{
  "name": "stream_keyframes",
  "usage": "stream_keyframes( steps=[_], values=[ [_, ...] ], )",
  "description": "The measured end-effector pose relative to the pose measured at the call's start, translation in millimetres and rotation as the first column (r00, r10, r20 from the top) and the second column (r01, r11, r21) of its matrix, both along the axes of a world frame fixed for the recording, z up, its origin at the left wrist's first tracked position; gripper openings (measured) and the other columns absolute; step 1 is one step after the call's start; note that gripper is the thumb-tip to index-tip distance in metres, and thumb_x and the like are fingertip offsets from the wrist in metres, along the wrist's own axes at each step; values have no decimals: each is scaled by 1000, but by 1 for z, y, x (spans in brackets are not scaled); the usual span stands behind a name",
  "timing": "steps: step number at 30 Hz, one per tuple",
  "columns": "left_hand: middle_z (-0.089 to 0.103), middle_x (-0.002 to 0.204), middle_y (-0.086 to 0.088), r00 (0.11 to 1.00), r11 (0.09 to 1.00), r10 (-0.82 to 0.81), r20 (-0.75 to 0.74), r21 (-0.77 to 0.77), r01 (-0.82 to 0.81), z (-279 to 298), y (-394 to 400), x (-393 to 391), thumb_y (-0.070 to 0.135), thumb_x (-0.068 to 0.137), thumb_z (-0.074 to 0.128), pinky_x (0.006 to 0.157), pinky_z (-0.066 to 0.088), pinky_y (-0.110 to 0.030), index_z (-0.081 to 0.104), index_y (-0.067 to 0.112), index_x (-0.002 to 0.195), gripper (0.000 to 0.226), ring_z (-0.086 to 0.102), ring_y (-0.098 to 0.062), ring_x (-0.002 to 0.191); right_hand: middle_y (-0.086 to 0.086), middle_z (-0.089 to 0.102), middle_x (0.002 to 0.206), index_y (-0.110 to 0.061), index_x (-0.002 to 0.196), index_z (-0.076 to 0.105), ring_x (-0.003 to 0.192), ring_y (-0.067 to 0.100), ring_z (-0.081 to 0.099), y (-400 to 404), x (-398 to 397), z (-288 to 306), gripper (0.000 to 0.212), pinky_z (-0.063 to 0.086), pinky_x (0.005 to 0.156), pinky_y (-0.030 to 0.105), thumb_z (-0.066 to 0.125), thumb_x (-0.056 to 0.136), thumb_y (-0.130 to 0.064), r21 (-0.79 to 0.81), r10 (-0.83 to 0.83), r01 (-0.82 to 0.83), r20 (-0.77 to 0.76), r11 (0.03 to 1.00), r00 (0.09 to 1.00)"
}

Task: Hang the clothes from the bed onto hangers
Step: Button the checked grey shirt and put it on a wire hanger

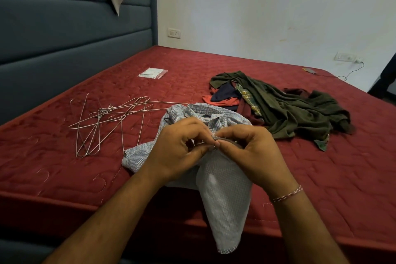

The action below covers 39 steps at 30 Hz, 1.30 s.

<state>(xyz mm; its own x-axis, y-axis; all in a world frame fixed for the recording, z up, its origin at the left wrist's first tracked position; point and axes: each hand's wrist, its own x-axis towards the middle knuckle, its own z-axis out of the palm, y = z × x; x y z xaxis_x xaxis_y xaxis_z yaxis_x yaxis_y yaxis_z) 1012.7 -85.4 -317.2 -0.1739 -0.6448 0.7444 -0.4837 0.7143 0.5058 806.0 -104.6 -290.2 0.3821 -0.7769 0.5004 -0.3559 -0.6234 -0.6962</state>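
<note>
Nearest the camera: both hands bunched together over the front edge of the bed [64, 182]. Left hand [177, 148] curled in, fingertips pinching a fold of the light blue checked shirt [222, 188]. Right hand [248, 150] curled the same way, thumb and forefinger nipping the cloth right beside the left's. Looks like fiddling with a button or placket (hard to tell which, too small and half hidden under the thumbs). Shirt half on the mattress, half draped over the edge, tail hanging down toward the floor.

Tips for this bit, just a guess from the pose: keep the pinch close to the fastening, pull the two edges flat instead of twisting, and leave the collar free so a hanger can slide in after. Probably still early in the job, given the pile waiting.

A bit further back on the left: loose tangle of wire hangers [107, 122] lying flat on the red quilt, hooks crossed over each other, so lifting one out slowly should avoid dragging the rest.

Further right: heap of clothes [285, 109], mostly dark olive, with plaid, navy and red bits poking out underneath.

Beyond that: small clear zip bag [152, 73], something white inside, contents not readable. No baskets or boxes in sight.
</note>
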Motion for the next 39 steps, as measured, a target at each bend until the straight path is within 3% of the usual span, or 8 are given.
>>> stream_keyframes(
  steps=[2,5,15,24,28,30,35,39],
  values=[
    [70,87,8,995,989,66,-70,139,-56,-4,-1,-6,6,80,85,64,57,-36,72,22,91,23,69,-16,75,-11,65,89,-29,96,82,87,8,64,-1,3,-6,19,50,75,22,84,83,-15,-87,-93,90,-28,992,995],
    [71,86,13,974,960,170,-148,246,-130,-12,-2,-13,6,80,84,60,54,-24,73,28,103,34,66,-10,63,-11,64,92,-36,96,79,92,8,63,-4,11,-15,23,52,77,28,81,85,-16,-171,-107,98,-40,980,993],
    [78,93,14,970,969,233,-63,96,-227,-19,10,-12,18,88,79,74,56,-20,83,20,103,15,71,1,86,-10,66,89,-24,87,76,76,15,63,-2,13,-32,10,51,64,36,84,84,-20,-210,-154,171,94,963,984],
    [71,76,14,934,934,346,-90,129,-334,-18,16,-23,24,84,72,63,53,-31,76,22,82,5,67,-7,73,-11,72,101,-14,83,71,95,8,69,5,14,-39,15,51,71,20,83,82,-5,-301,-91,118,101,946,991],
    [70,77,15,941,936,326,-93,174,-307,-18,17,-20,19,87,77,64,51,-23,75,23,82,7,66,-4,75,-13,72,91,-19,87,72,89,9,70,2,14,-41,12,53,71,21,80,86,-10,-209,-87,109,113,972,990],
    [69,80,16,941,918,338,15,218,-333,-18,11,-10,26,88,76,69,53,-29,74,26,83,6,65,-2,78,-15,71,83,-23,86,74,83,8,69,-4,13,-43,10,53,70,24,81,87,-16,-191,-138,148,67,970,988],
    [60,90,15,789,871,429,439,29,-490,6,7,27,57,85,73,68,47,-31,70,34,86,24,59,-7,81,-16,72,75,-24,75,75,71,3,67,-24,-2,-36,14,49,66,18,85,83,-19,-19,-136,136,-4,991,991],
    [59,75,20,687,872,246,684,153,-465,33,9,60,45,85,73,62,38,-28,53,37,77,23,53,-1,71,-12,74,80,-25,82,76,75,2,66,-34,-20,-26,12,48,71,18,81,88,-16,30,8,-5,-104,1000,995]
  ],
)
